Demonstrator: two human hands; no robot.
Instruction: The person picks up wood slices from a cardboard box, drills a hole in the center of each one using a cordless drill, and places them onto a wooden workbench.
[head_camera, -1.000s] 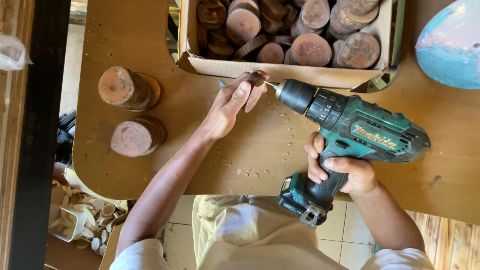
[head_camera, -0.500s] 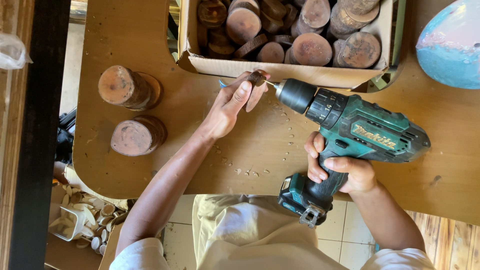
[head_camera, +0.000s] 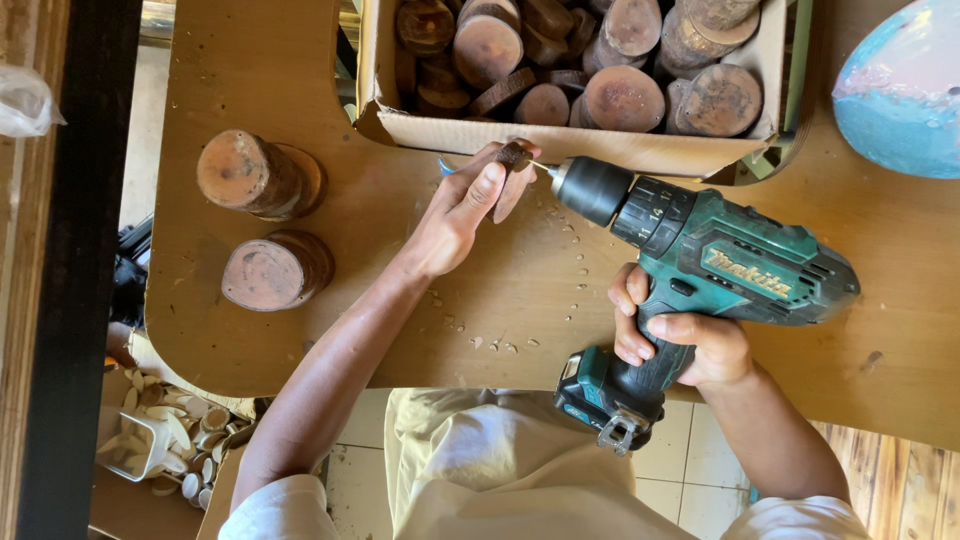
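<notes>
Left hand (head_camera: 465, 205): pinching small wood piece (head_camera: 515, 155) at the bit.
Right hand (head_camera: 680, 335): gripping green drill (head_camera: 720, 265), right of piece.

The left hand's (head_camera: 462, 212) fingers are covering most of the small dark wooden piece (head_camera: 515, 154) (its shape is staying unclear), while the frame's top edge is cutting off the brown cardboard box (head_camera: 560, 148) and the pale blue rounded object (head_camera: 900, 90).

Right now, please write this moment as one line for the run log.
left hand: pinches small wood piece | right hand: grips green cordless drill | bit at piece | cardboard box behind
</notes>
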